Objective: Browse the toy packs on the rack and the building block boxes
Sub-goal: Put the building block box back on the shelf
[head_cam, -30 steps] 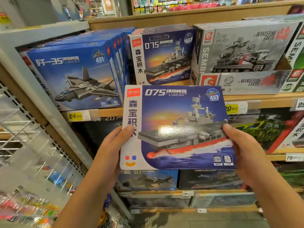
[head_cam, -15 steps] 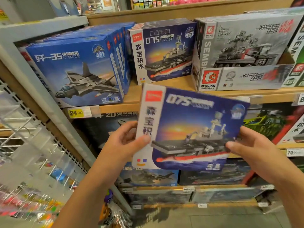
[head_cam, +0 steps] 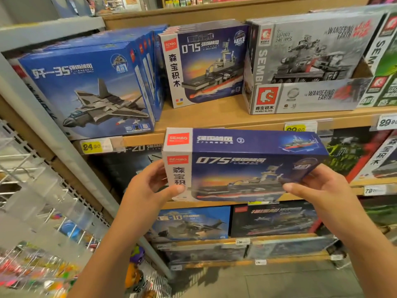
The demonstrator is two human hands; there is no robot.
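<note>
Both hands hold one building block box, the 075 ship box [head_cam: 242, 166], at the middle of the view in front of the wooden shelf [head_cam: 225, 119]. The box is tilted so that its top face, with the red SEMBO mark and a small ship picture, shows above its front face with the grey carrier. The left hand [head_cam: 146, 190] grips the box's left end at 9 o'clock from its middle, thumb pressed on the white strip of the front face and fingers curled behind the edge. The right hand [head_cam: 318, 190] grips the right end at 3 o'clock, thumb lying across the lower front face and fingers wrapped behind.

At 12 o'clock from the held box, a matching 075 box [head_cam: 204, 65] stands upright on the shelf at the front of a row of the same kind. At 10 o'clock stands the blue jet fighter box [head_cam: 86, 91], also at the front of a row, with a yellow price tag [head_cam: 91, 146] just below it on the shelf lip. At 2 o'clock sits the grey Wandering Earth box [head_cam: 311, 50] in an open display carton.

Lower shelves at 6 o'clock carry darker boxes, among them a helicopter box [head_cam: 191, 224]. At 8 o'clock a white wire rack [head_cam: 32, 190] carries clear toy packs [head_cam: 32, 269], blurred and hard to tell apart
</note>
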